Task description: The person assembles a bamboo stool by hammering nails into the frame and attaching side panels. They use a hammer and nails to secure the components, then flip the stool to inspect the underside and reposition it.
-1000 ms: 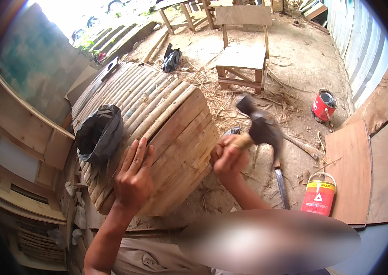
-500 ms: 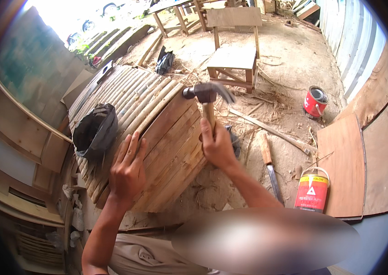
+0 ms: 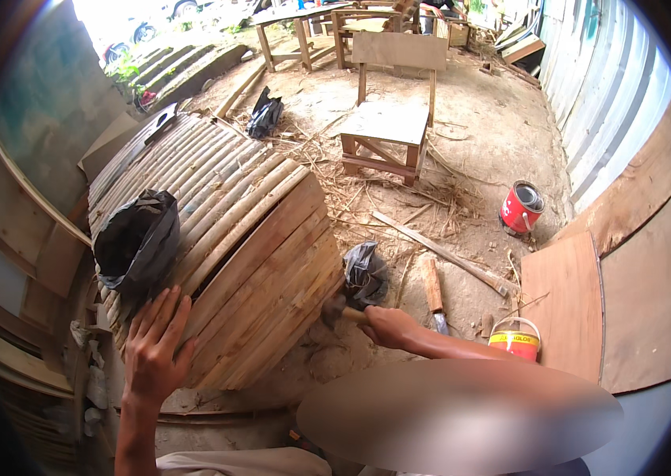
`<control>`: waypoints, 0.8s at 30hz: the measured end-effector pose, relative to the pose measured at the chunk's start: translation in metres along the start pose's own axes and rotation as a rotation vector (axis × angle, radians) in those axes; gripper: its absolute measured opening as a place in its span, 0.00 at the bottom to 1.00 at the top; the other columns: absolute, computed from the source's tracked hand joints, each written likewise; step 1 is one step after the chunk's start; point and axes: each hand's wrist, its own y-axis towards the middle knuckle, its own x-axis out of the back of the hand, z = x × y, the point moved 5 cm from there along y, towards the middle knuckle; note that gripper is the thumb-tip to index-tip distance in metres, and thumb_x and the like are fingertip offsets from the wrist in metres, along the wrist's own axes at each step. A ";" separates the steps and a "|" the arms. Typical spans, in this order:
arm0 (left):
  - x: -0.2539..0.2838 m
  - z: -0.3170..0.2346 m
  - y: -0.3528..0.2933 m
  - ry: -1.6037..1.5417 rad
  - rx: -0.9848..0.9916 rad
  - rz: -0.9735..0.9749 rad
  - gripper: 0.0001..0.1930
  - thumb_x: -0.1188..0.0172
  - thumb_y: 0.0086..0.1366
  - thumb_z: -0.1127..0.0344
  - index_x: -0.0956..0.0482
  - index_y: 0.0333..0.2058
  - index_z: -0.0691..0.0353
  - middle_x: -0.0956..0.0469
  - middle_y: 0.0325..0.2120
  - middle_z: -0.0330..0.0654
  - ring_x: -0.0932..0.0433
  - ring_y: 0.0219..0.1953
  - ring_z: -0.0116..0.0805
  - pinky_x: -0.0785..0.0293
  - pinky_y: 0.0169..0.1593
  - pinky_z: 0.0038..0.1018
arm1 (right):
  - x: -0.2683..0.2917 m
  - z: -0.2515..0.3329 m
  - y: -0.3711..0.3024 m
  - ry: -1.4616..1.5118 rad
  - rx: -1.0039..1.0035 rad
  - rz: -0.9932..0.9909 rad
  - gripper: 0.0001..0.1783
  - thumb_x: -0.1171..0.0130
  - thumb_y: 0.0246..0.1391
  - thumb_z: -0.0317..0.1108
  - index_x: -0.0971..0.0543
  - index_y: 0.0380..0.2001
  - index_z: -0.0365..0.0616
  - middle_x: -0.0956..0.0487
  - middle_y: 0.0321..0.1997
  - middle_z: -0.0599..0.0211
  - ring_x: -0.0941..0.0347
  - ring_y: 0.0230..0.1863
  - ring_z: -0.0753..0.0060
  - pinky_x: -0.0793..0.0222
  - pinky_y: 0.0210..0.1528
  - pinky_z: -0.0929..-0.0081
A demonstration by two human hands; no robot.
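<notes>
A wooden piece [image 3: 264, 270] with a side of flat planks and a top of round bamboo-like slats [image 3: 216, 170] fills the middle left. My left hand [image 3: 157, 341] lies on its near edge, fingers spread and stretched out. An opened black plastic bag [image 3: 141, 242] sits on the slats just beyond those fingers. Low at the right of the planks, my right hand [image 3: 391, 327] is closed round the handle of a hammer [image 3: 350, 314]. The hammer's head is close to the lower plank corner; whether it touches cannot be made out.
Beyond the hammer, a second black bag [image 3: 365, 274] lies on the dirt floor, near a wooden-handled blade [image 3: 432, 289] and a long wood strip [image 3: 446, 252]. Two red cans [image 3: 522, 208] stand at the right by plywood sheets [image 3: 561, 305]. A wooden chair [image 3: 387, 123] stands farther back.
My right hand has brought the hammer down from above the top corner to low beside the planks. My left hand has slid nearer along the edge. The view has shifted.
</notes>
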 end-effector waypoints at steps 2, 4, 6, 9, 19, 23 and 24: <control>0.000 -0.001 0.001 -0.015 -0.002 -0.025 0.35 0.28 0.48 0.71 0.24 0.59 0.61 0.27 0.61 0.49 0.29 0.64 0.45 0.35 0.67 0.44 | -0.017 -0.006 0.020 -0.149 0.091 0.139 0.17 0.47 0.64 0.42 0.27 0.40 0.36 0.19 0.37 0.44 0.19 0.35 0.42 0.23 0.35 0.50; 0.002 0.002 0.003 -0.053 0.020 -0.005 0.34 0.28 0.47 0.72 0.22 0.57 0.61 0.26 0.60 0.49 0.28 0.63 0.45 0.35 0.67 0.44 | -0.039 -0.005 0.040 -0.292 0.193 0.294 0.14 0.47 0.62 0.39 0.25 0.40 0.37 0.18 0.37 0.48 0.17 0.36 0.48 0.22 0.34 0.55; 0.003 0.005 0.004 -0.104 0.033 -0.017 0.32 0.28 0.47 0.71 0.20 0.55 0.59 0.24 0.58 0.48 0.26 0.62 0.45 0.34 0.66 0.44 | -0.060 -0.004 0.053 -0.401 0.347 0.372 0.15 0.47 0.61 0.38 0.23 0.43 0.36 0.19 0.37 0.50 0.17 0.36 0.52 0.21 0.33 0.59; 0.004 0.009 0.005 -0.152 0.028 -0.032 0.29 0.28 0.48 0.70 0.19 0.53 0.58 0.22 0.57 0.47 0.24 0.60 0.43 0.33 0.66 0.43 | -0.079 -0.007 0.061 -0.447 0.524 0.429 0.18 0.45 0.62 0.41 0.25 0.48 0.38 0.20 0.43 0.49 0.18 0.38 0.51 0.20 0.35 0.58; 0.003 0.012 0.005 -0.102 0.020 -0.092 0.26 0.28 0.49 0.68 0.17 0.51 0.53 0.20 0.54 0.43 0.21 0.57 0.39 0.30 0.65 0.42 | 0.025 0.130 0.062 -0.270 0.619 0.805 0.20 0.42 0.60 0.41 0.26 0.52 0.46 0.23 0.52 0.52 0.25 0.52 0.48 0.25 0.48 0.51; 0.005 0.009 0.006 -0.127 0.031 -0.092 0.24 0.32 0.53 0.67 0.18 0.52 0.53 0.22 0.57 0.43 0.23 0.59 0.37 0.32 0.66 0.41 | 0.140 0.231 0.040 0.179 0.819 0.449 0.09 0.40 0.59 0.36 0.25 0.37 0.43 0.20 0.40 0.57 0.23 0.46 0.46 0.29 0.48 0.54; 0.006 0.008 0.007 -0.124 0.026 -0.109 0.24 0.32 0.53 0.67 0.18 0.52 0.53 0.22 0.57 0.43 0.23 0.59 0.37 0.32 0.66 0.41 | 0.167 0.243 0.039 0.211 0.830 0.279 0.09 0.40 0.58 0.35 0.25 0.38 0.42 0.21 0.40 0.57 0.23 0.46 0.48 0.29 0.48 0.55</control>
